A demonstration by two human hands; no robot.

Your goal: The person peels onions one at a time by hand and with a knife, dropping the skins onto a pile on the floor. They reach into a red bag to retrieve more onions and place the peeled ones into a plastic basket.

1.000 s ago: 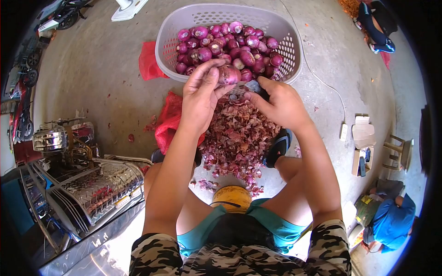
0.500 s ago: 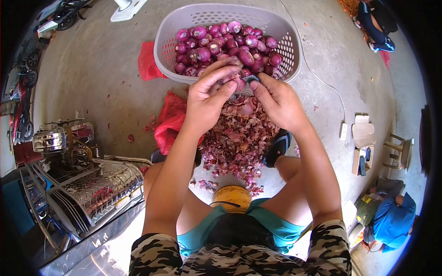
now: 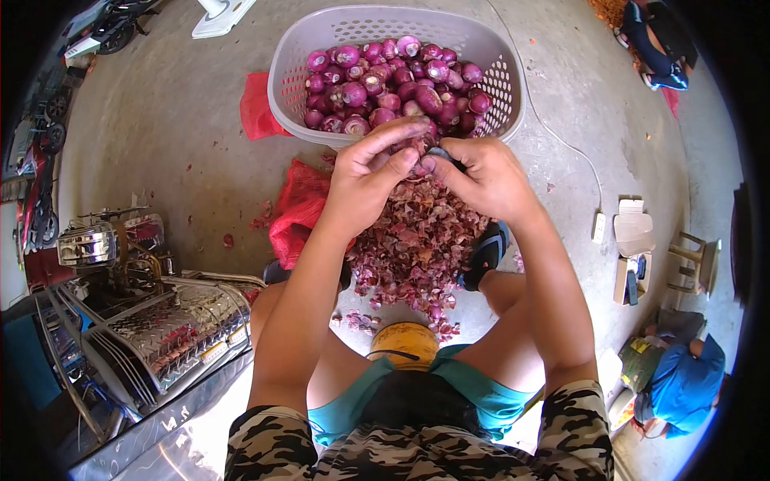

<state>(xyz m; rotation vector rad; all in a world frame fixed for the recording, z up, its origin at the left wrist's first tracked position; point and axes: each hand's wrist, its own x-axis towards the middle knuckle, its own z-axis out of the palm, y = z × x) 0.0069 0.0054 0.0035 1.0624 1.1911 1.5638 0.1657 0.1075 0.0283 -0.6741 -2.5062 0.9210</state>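
Note:
My left hand (image 3: 370,172) curls around a red onion (image 3: 418,152), which is mostly hidden between the fingers. Close against the onion, my right hand (image 3: 481,176) grips a small dark blade (image 3: 443,155), thumb pressed near the onion's side. Both hands are at the near rim of a grey plastic basket (image 3: 281,88) that holds many purple-red onions (image 3: 353,94). Below the hands a heap of onion skins (image 3: 421,236) lies on the floor between my feet.
A red mesh bag (image 3: 298,216) lies left of the skins. A yellow container (image 3: 404,345) stands between my legs. Chromed metal parts (image 3: 176,321) are at the left. Right: a white cord, an open box (image 3: 634,248), a stool (image 3: 691,264) and a person in blue (image 3: 686,385).
Both hands have come slightly lower and closer together. My right hand has turned, with the blade now nearer the onion. The left fingers have bent further over it.

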